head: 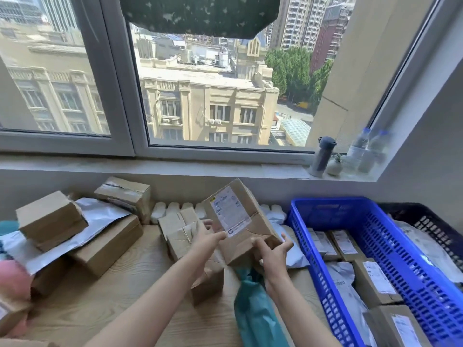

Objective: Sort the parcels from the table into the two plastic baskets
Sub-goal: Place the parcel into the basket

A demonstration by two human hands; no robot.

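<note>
We hold the cardboard box (240,221) tilted above the table's (120,291) middle, left hand (208,237) and right hand (271,251) gripping its near edges, label facing us, probably to choose between the blue basket (390,249) and the black basket (431,226) at right.

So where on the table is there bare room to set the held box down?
Bare wood shows between the left box stack and the left forearm, reaching the near edge. The middle, around the held box and teal bag, is crowded. The blue basket floor is mostly covered.
</note>
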